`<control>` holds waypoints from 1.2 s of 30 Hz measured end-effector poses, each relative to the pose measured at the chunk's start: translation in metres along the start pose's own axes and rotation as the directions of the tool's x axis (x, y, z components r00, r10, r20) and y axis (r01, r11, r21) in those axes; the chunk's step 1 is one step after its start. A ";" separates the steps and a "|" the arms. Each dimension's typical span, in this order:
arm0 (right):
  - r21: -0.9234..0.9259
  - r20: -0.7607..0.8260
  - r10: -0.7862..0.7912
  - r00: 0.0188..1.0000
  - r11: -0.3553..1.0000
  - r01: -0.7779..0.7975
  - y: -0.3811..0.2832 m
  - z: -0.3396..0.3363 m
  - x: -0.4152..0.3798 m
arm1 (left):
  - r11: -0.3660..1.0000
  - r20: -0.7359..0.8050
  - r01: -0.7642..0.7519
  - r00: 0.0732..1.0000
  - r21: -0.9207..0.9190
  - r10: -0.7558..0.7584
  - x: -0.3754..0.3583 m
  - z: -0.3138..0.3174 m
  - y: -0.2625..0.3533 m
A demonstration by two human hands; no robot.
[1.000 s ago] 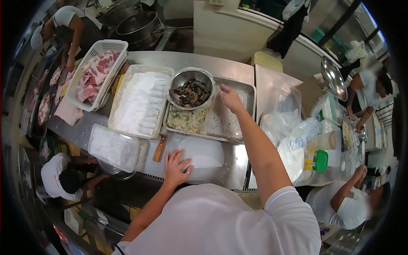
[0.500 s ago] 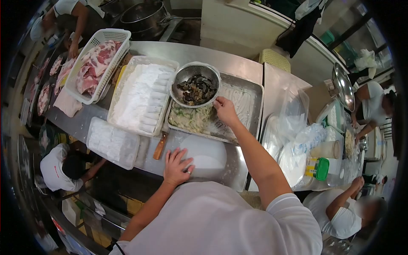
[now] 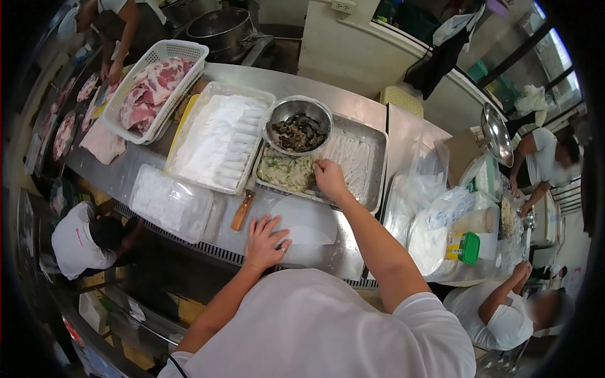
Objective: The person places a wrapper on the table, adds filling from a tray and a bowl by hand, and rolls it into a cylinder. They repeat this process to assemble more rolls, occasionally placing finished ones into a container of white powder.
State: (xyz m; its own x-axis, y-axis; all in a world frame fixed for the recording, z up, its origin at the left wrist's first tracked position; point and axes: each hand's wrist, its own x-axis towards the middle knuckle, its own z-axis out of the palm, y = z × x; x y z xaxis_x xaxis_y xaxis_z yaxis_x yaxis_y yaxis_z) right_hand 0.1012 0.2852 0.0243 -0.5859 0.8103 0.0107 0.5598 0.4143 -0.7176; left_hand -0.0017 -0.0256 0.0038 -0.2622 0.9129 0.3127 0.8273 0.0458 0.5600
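Observation:
My left hand [image 3: 266, 244] lies with fingers spread on the steel counter, at the edge of a pale round sheet [image 3: 305, 222]. Left of it rests a wooden-handled tool [image 3: 242, 210]. Over the metal tray [image 3: 379, 165], my right hand [image 3: 329, 179] has its fingers pressed together beside the pale green-flecked filling [image 3: 282, 169]; what they pinch is too small to name. A steel bowl [image 3: 299, 126] of dark pieces sits on the tray's upper left part. To the left is a white tub [image 3: 205, 138] of white powder and pale rolls.
A basket of raw meat [image 3: 154, 94] stands at the upper left, a lidded container [image 3: 170, 203] below it. Plastic bags [image 3: 435, 217] and a green-lidded tub [image 3: 467, 247] are at the right. Co-workers [image 3: 85, 240] are on both sides.
My right hand has left the bowl's rim and moved down to the filling in the tray. The view has shifted slightly. My left hand stays on the counter.

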 end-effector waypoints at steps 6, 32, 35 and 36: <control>-0.005 0.326 0.053 0.944 0.999 -0.054 -0.019 -0.036 -0.030 | 1.000 0.009 0.007 1.000 -0.016 -0.007 0.000 -0.003 0.000; -0.239 0.431 0.030 0.902 0.968 0.082 -0.032 -0.035 -0.018 | 0.998 0.018 0.014 1.000 -0.053 -0.013 -0.002 -0.004 -0.002; -0.282 0.406 0.046 0.913 0.956 0.077 -0.021 -0.017 -0.011 | 0.999 0.005 0.011 1.000 -0.053 -0.010 -0.002 -0.003 -0.002; -0.266 0.434 0.049 0.900 0.961 0.077 -0.031 -0.020 -0.014 | 0.999 0.005 0.010 1.000 -0.053 -0.010 -0.001 -0.003 -0.003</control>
State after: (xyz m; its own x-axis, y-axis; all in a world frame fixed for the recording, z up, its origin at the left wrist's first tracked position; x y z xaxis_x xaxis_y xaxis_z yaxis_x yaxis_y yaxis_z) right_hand 0.1039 0.2694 0.0604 -0.7542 0.5692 -0.3274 0.6491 0.5706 -0.5031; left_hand -0.0049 -0.0278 0.0040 -0.2680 0.9143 0.3038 0.7970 0.0332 0.6031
